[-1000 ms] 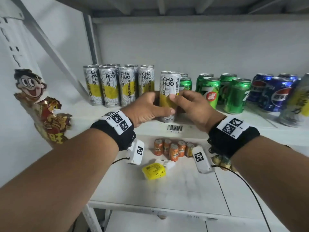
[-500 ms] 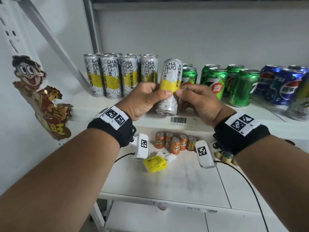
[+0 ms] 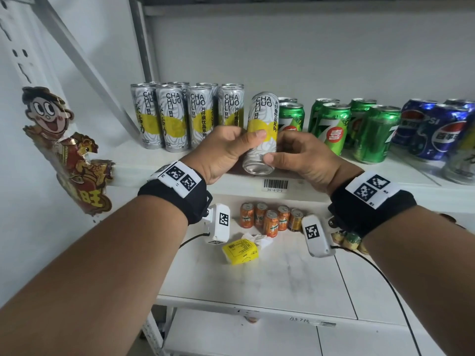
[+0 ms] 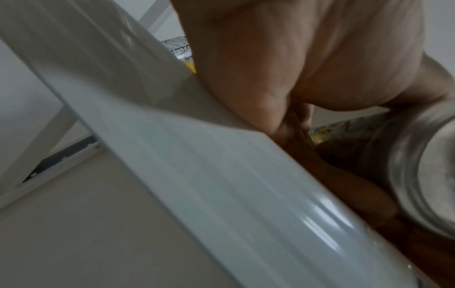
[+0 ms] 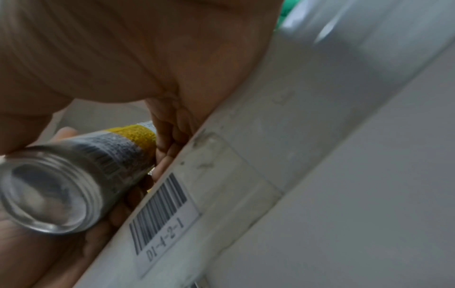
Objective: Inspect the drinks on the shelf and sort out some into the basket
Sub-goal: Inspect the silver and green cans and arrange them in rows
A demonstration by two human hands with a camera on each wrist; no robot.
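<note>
Both hands hold one tall silver-and-yellow CHA HUO LI can (image 3: 262,124) above the front edge of the upper shelf (image 3: 334,186), tilted so its concave bottom faces me. My left hand (image 3: 228,150) grips its left side, thumb across the label. My right hand (image 3: 295,155) grips the lower right side. The right wrist view shows the can (image 5: 81,171) bottom-on beside the shelf's barcode label (image 5: 160,214). In the left wrist view the can (image 4: 418,175) sits at the right edge under the palm. No basket is in view.
Several matching silver cans (image 3: 180,116) stand at the back left, green 7-Up cans (image 3: 334,124) in the middle, blue Pepsi cans (image 3: 437,129) to the right. On the lower shelf lie small orange cans (image 3: 270,219) and a yellow packet (image 3: 240,251). A cartoon sticker (image 3: 64,150) hangs on the left upright.
The can has been lifted off the shelf and tipped back, so its bottom now turns toward me. Both hands stayed on it.
</note>
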